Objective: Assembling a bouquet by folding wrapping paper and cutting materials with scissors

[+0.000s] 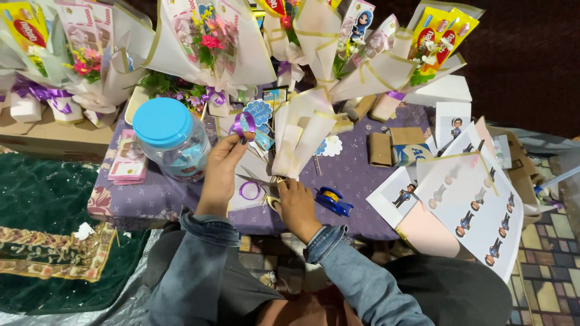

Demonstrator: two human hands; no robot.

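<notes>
Worktop [362, 175]: low, purple cloth, directly under both hands, so cutting happens against a flat surface.

Bouquets [211, 42]: a row of cream-paper cones with flowers, beyond the hands at the far edge; stood upright out of the cutting area.

Printed sheets [477, 205]: figure cut-outs on white paper, right of the right hand, overhanging the edge, within reach.

Jar [172, 139]: clear, blue lid, just left of the left hand, upright.

Paper cone [299, 130]: unfilled wrap lying just ahead of the right hand.

Left hand [220, 172]: raised above the cloth, fingers pinched shut on a purple ribbon [244, 124], holding it taut and up so a blade can meet it.

Right hand [296, 202]: closed round the handles of the scissors [257, 180]; blades point left toward the ribbon, apparently parted.

Tape dispenser [332, 201]: blue, just right of the right hand.

Ribbon loop [249, 191]: small purple ring on the cloth between the hands.
</notes>
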